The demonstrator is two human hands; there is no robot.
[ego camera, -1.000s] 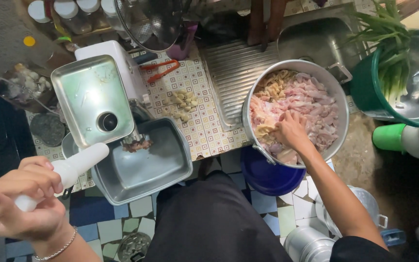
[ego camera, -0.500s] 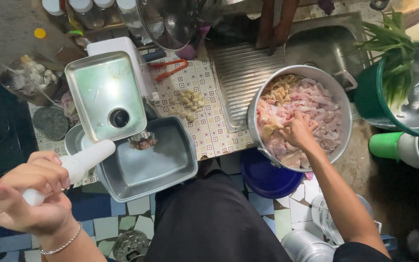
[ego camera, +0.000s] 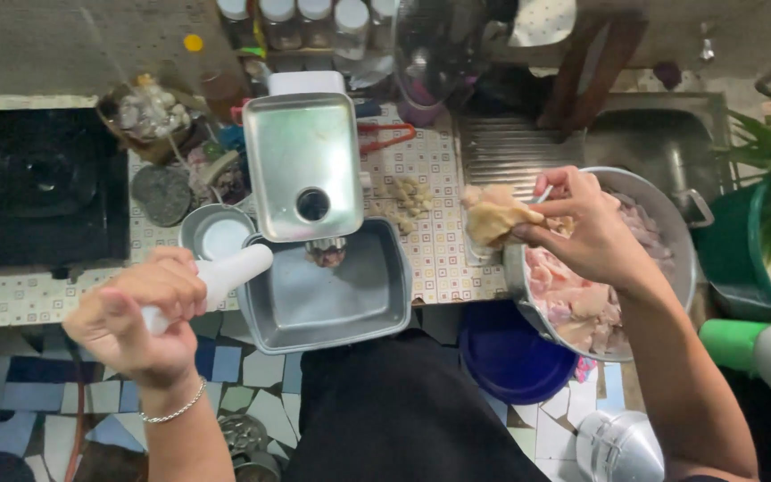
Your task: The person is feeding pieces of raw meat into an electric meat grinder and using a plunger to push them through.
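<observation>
Above the pot (ego camera: 682, 207) rim now, right hand (ego camera: 586, 228) with meat (ego camera: 493, 217).

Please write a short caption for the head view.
Right hand lifts raw meat toward grinder; left hand holds white pusher.

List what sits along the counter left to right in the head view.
Black stove → left hand holding white pusher → metal grinder tray → right hand holding raw meat → green bucket.

A black stove (ego camera: 42, 187) sits beyond the left hand, with a round grey stone (ego camera: 161, 194) beside it. Jars with white lids (ego camera: 301, 20) line the far tabletop edge. A green bucket (ego camera: 742, 245) of leaves stands right of the right hand, a blue basin (ego camera: 501, 353) below it.
</observation>
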